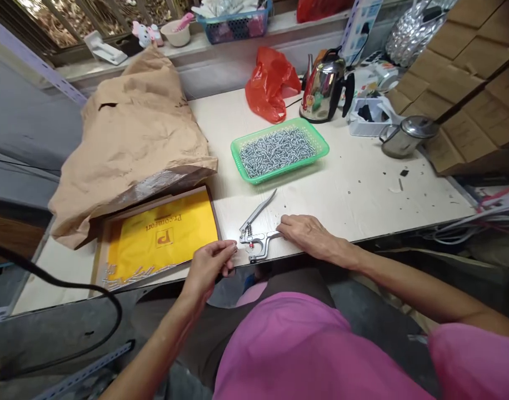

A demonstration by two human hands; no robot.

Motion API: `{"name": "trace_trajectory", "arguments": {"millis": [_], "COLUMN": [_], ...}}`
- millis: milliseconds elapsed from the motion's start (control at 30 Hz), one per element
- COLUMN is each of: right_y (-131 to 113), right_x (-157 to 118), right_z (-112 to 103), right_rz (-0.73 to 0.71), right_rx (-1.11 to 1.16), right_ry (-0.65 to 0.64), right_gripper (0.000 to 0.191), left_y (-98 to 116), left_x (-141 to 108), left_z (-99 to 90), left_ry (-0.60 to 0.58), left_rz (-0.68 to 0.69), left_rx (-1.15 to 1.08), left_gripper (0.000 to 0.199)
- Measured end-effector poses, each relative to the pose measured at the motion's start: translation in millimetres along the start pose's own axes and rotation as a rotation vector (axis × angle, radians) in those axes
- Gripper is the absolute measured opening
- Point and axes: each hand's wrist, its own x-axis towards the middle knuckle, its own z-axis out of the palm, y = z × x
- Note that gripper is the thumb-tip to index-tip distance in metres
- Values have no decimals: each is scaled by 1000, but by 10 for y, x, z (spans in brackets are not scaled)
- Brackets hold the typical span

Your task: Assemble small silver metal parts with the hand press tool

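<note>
A pair of metal snap-fastener pliers lies on its side near the table's front edge, its handles spread apart. My right hand is closed on the end of the lower handle. Beside the jaws, my left hand pinches with thumb and forefinger; what is between the fingertips is too small to make out. A red piece shows inside the jaws. Behind the pliers stands a green plastic basket full of small metal pieces that look like screws or springs.
At left a yellow bag lies in a shallow tray, with several small metal pieces along its front. A large brown paper bag sits behind it. Further back are a red plastic bag, a kettle, a metal pot and cardboard.
</note>
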Motion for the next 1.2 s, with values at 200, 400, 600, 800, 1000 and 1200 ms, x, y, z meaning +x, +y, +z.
{"name": "trace_trajectory", "arguments": {"millis": [200,400,600,800,1000,1200], "right_y": [119,102,110,111,85,214], "right_x": [-61,-48,-56,-58,-62,7], "right_z": [39,-7,24,35,-7,-126], "right_rz": [7,8,1,5,10,10], "right_rx": [-14,-29,-2,4,26,96], "right_ry": [52,6,40,37,5,-21], "right_gripper": [21,21,20,21,20,19], "left_y": [-198,-180,-89,-85,-71,-57], "left_x": [146,183,256,263,263,301], "left_z": [322,364,314,344,350,322], "left_ry": [-60,-74,-159,-144,-165,-186], "left_rz": [-132,-225,-282,-276,-279,-301], "left_rx": [-78,-33,71,158,224,186], "left_gripper": [49,54,51,45,44,50]}}
